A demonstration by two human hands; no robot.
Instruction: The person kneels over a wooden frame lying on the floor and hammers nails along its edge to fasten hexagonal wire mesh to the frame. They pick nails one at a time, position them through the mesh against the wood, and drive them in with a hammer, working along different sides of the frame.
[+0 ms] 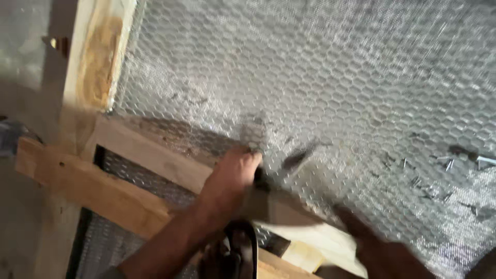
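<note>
While the view swings low and blurry, the left hand (235, 173) is pressed against the wire mesh (330, 93), fingers curled tight at the mesh's lower edge, pinching it down where it meets the pale wooden frame (155, 155). Over on the other side, the right hand (385, 256) comes in from the bottom corner, clenched around a handle; a dark streak (299, 157) rises just beside the left hand, probably the tool's head, though it is too smeared to say for certain. Mesh everywhere up top: silvery hexagonal netting stretched across most of the picture, lying over the timber. Scattered on it out to the right, a loose spread of small nails (418, 181), well apart from both hands. Lower left, a second wooden bar (88, 183) runs diagonally, with more mesh showing in the dark gap beneath it. An upright post (98, 57) stands at the upper left, yellowish patch on its face.
</note>
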